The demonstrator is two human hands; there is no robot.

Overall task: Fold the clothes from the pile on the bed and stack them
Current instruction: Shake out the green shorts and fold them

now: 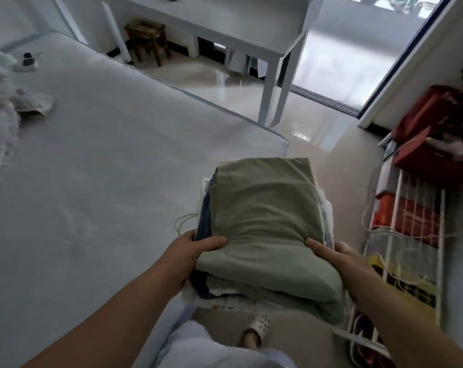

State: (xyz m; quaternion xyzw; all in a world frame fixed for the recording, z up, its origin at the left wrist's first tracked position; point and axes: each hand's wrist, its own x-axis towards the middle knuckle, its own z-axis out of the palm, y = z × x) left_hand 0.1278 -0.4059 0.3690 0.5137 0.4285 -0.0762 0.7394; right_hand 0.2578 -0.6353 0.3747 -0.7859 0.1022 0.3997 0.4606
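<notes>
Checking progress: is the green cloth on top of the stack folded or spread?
Folded: the green cloth lies as a compact rectangle with doubled edges atop the stack.

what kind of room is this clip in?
Most likely a home bedroom: a large bed with loose laundry on it, a white desk with a wooden stool beneath, and a glass sliding door.
</notes>
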